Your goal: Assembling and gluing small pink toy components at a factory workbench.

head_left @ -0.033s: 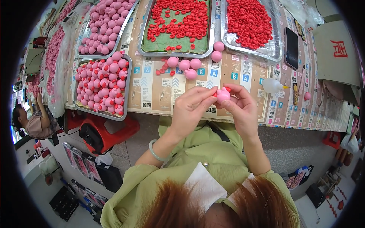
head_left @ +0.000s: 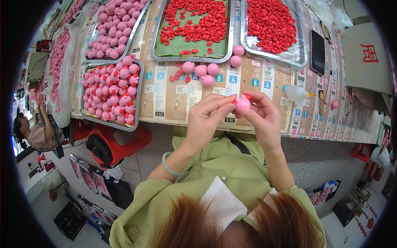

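Over the near edge of the table, I hold a small pink ball-shaped figure point(head_left: 242, 105) between both hands. My right hand point(head_left: 264, 118) is closed on it, thumb below and fingers behind. Against its left side, the fingertips of my left hand point(head_left: 208, 118) pinch together where a bit of red shows, seemingly a small red oval piece mostly hidden by the fingers. Another red piece point(head_left: 248, 97) sits on the figure's upper right. Just beyond my hands lie several loose pink balls point(head_left: 200, 70) and a few red oval pieces point(head_left: 176, 77).
A tray of pink balls with red pieces fitted point(head_left: 141, 82) stands left, below a tray of plain pink balls point(head_left: 117, 31). Two trays of red pieces point(head_left: 194, 27) point(head_left: 271, 25) lie far. At right are a phone point(head_left: 317, 52) and a white squeeze bottle point(head_left: 295, 93).
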`<state>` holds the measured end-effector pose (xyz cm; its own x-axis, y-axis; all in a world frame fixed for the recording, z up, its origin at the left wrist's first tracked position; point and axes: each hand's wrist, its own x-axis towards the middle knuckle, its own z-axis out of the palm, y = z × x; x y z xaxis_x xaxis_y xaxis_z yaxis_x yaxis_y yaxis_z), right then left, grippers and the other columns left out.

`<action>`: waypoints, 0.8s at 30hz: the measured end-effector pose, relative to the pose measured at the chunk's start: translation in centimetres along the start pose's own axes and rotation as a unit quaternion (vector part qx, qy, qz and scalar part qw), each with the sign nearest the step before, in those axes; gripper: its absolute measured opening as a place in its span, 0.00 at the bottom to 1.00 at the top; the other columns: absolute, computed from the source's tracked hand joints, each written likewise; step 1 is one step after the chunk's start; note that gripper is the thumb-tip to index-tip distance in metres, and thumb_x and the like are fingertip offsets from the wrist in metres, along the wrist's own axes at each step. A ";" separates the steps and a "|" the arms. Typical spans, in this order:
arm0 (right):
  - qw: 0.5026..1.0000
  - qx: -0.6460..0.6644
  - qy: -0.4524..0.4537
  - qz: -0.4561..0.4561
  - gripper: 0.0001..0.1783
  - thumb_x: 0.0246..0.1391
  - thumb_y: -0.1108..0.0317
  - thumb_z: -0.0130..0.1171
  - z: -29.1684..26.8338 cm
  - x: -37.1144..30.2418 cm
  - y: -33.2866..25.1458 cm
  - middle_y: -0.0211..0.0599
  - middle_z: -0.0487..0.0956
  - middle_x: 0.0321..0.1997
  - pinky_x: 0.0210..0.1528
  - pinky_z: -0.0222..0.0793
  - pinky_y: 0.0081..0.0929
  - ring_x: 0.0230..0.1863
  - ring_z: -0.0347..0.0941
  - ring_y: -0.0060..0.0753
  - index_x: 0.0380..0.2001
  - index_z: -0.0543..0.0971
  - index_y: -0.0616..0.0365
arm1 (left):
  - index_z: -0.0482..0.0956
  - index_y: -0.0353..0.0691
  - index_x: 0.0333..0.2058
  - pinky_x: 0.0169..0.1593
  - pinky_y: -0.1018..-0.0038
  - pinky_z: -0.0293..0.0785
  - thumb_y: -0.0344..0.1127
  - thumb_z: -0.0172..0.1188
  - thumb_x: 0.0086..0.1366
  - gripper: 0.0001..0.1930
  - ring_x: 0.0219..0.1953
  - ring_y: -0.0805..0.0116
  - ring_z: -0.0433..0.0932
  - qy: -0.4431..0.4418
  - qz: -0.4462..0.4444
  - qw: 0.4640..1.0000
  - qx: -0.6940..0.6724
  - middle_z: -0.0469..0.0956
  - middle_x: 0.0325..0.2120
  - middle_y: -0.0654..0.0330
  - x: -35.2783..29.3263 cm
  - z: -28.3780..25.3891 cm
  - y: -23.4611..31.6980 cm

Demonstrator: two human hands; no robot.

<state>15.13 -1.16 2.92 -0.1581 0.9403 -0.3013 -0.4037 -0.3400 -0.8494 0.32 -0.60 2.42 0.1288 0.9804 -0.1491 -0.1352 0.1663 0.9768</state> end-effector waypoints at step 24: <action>0.842 -0.422 -0.045 -0.334 0.22 0.28 0.76 0.63 0.4 -0.2 -1.4 0.40 0.72 0.33 0.35 0.66 0.26 0.34 0.69 0.37 0.34 0.72 0.62 | 0.59 0.38 0.45 0.47 0.66 0.65 0.33 0.56 0.53 0.22 0.40 0.59 0.70 -0.168 -0.206 0.861 -0.433 0.68 0.39 0.51 -0.3 -0.4 -0.6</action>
<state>15.41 -0.87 4.32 -0.2335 0.9005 0.3668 0.3476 0.4296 -0.8335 0.01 -0.94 1.81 0.5990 0.7572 -0.2607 -0.6729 0.6524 0.3487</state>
